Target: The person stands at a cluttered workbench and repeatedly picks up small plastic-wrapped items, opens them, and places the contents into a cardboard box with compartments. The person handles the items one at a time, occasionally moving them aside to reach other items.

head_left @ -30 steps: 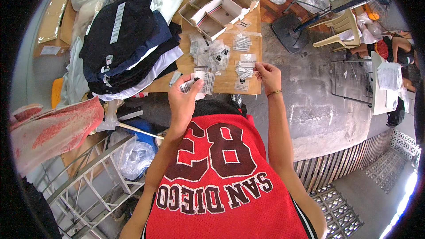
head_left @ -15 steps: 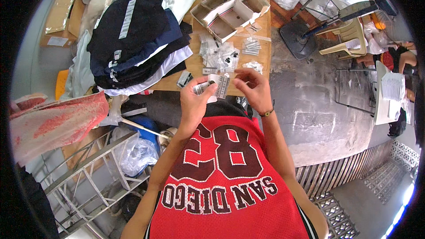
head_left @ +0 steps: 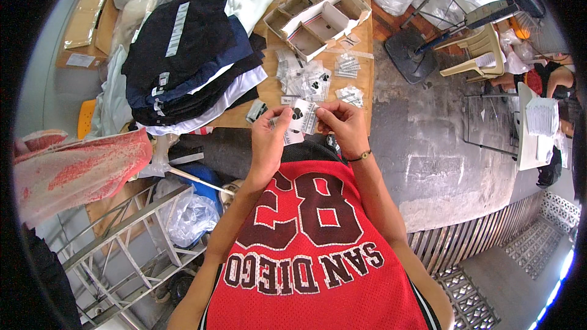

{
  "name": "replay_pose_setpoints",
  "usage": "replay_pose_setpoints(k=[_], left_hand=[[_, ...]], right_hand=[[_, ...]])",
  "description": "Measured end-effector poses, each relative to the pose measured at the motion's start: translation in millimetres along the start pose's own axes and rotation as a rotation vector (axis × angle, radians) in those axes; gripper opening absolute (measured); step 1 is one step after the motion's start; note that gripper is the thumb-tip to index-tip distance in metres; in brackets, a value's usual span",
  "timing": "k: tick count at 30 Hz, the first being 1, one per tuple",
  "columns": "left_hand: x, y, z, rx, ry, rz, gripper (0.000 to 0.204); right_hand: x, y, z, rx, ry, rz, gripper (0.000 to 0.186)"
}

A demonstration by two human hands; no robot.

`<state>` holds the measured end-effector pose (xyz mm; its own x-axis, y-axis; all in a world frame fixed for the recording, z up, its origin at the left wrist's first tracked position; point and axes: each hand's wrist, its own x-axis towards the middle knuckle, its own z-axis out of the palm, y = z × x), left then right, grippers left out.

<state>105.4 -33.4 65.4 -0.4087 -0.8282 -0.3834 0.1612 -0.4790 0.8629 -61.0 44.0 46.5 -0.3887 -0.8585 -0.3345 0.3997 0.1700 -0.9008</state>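
Just off the near edge of the wooden table [head_left: 361, 33], my left hand [head_left: 267, 145] pinches small white printed labels [head_left: 304, 117] with black marks between thumb and fingers. My right hand [head_left: 347, 127] is closed with its fingertips on the right edge of the labels. Whether they are paper or clear plastic, I cannot tell. Beyond my hands lies a loose heap of similar printed pieces [head_left: 293, 67]. To its right are a small neat stack [head_left: 347, 65] and another little pile [head_left: 350, 95].
A divided cardboard box [head_left: 335, 19] stands at the table's back. Folded dark and white garments [head_left: 189, 43] are piled at the left. A metal ladder [head_left: 131, 232] leans at lower left. Farther right are a fan [head_left: 489, 15], a cream plastic chair [head_left: 474, 55] and another person [head_left: 541, 79].
My right hand has come down and left to the labels, its fingers now on their edge. The labels have tilted, showing more of their black marks.
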Motion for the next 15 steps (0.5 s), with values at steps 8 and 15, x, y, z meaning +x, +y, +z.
replay_pose_setpoints(k=[8, 15], left_hand=[[-1.3, 5.0, -1.5, 0.084, -0.031, -0.048, 0.023], [-3.6, 6.8, -0.2, 0.375, -0.037, 0.161, 0.026]], right_hand=[[-4.7, 4.6, 2.2, 0.055, 0.054, 0.019, 0.016], [-4.6, 13.3, -0.5, -0.029, 0.058, -0.031, 0.018]])
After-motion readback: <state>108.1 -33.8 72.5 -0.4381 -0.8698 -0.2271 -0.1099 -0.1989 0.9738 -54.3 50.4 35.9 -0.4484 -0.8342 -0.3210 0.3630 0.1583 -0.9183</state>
